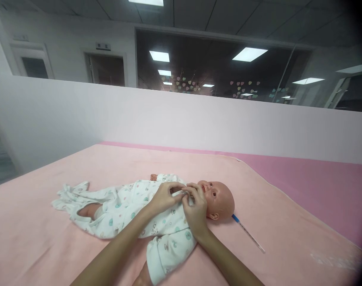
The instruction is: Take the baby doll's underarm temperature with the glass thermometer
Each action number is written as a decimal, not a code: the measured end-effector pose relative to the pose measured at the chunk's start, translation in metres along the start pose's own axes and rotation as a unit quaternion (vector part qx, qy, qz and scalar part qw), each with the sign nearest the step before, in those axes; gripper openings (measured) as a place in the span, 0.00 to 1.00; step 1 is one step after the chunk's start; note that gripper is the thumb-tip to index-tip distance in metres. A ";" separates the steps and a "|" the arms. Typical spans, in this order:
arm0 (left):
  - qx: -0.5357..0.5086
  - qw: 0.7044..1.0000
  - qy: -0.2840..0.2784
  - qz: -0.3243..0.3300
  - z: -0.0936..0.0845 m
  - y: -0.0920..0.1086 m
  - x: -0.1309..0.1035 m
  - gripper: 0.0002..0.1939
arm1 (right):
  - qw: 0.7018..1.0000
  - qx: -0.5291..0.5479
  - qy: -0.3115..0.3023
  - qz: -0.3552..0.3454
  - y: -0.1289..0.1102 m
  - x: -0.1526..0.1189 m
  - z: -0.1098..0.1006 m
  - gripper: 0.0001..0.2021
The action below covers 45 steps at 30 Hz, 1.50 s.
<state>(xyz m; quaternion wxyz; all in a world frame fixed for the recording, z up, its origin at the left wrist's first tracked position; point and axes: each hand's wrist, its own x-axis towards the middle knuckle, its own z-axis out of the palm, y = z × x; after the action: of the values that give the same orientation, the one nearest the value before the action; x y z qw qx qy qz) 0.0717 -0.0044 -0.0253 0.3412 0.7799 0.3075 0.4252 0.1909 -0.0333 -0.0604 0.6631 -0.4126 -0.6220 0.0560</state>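
Observation:
A baby doll point(221, 200) lies on its back with its head to the right, dressed in a white patterned romper point(133, 198). At the romper's neck, just below the doll's chin, my left hand point(167, 194) pinches the cloth from the left. My right hand point(198, 208) closes on the same collar from the other side, its fingertips meeting those of the left. My fingers hide whatever fastening is there. A thin glass thermometer point(248, 233) with a blue end rests beside the doll's head, apart from both hands.
A peach-coloured cloth point(79, 167) covers the table, with a pink surface point(312, 186) showing beyond its edge. Crumpled clear plastic point(332, 260) lies at the front right. A low white partition point(198, 123) stands behind the table.

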 end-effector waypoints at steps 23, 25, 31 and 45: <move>0.056 0.998 -0.014 -0.008 -0.003 0.005 -0.002 0.15 | 1.000 -0.005 0.000 0.009 -0.003 0.001 -0.001 0.12; 0.040 0.999 -0.018 -0.008 -0.003 0.005 -0.002 0.15 | 1.000 -0.007 0.000 0.011 -0.003 0.002 -0.001 0.12; 0.012 1.000 -0.024 -0.012 -0.002 0.003 -0.002 0.15 | 1.000 -0.011 -0.002 0.013 -0.001 0.001 0.000 0.12; 0.013 0.999 -0.003 -0.031 -0.005 0.007 -0.002 0.11 | 1.000 0.008 0.008 -0.017 -0.004 -0.001 -0.002 0.13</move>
<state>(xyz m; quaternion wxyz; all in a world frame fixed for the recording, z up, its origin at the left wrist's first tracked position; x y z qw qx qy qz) 0.0676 -0.0084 -0.0186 0.3451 0.7757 0.3361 0.4077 0.1906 -0.0375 -0.0584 0.6723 -0.3972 -0.6230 0.0466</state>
